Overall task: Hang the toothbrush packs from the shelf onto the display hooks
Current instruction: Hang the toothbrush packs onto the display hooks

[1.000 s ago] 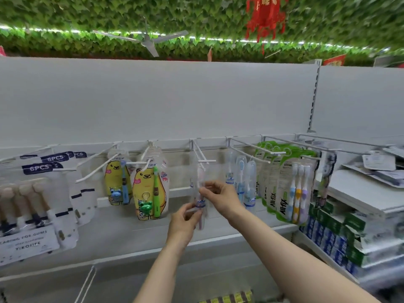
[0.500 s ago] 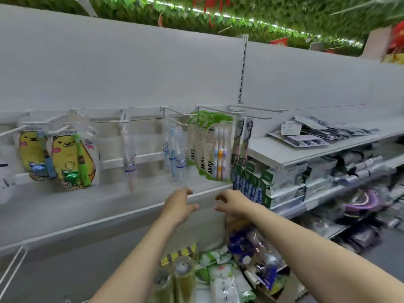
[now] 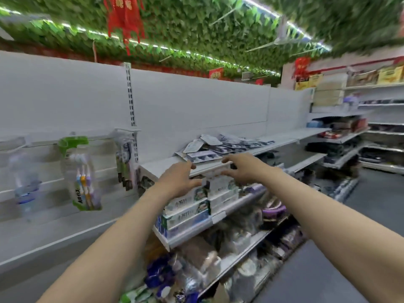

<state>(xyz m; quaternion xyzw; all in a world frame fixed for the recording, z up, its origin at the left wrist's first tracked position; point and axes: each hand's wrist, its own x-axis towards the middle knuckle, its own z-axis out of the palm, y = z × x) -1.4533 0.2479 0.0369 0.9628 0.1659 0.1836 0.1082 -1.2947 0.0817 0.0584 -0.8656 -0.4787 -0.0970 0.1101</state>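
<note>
A loose pile of toothbrush packs (image 3: 220, 145) lies flat on the white shelf (image 3: 290, 138) right of the hook wall. Both my hands are stretched out just below and in front of that pile, empty, fingers spread and relaxed: my left hand (image 3: 179, 179) near the shelf's front edge, my right hand (image 3: 242, 166) a little to the right. On the display hooks (image 3: 125, 130) at left hang a green-topped pack (image 3: 82, 173), a dark pack (image 3: 124, 162) and a clear pack (image 3: 24, 178). The picture is blurred by motion.
Stacked toothpaste boxes (image 3: 188, 206) fill the shelf under my hands. Lower shelves hold bagged goods (image 3: 218, 259). More shelving (image 3: 360, 127) runs along the aisle to the right, with grey floor (image 3: 328, 270) beside it. A slotted upright (image 3: 131, 95) divides the back wall.
A clear pack was hung on a hook and let go. My view swung right, and both empty hands moved from the hooks toward the shelf with the loose packs.
</note>
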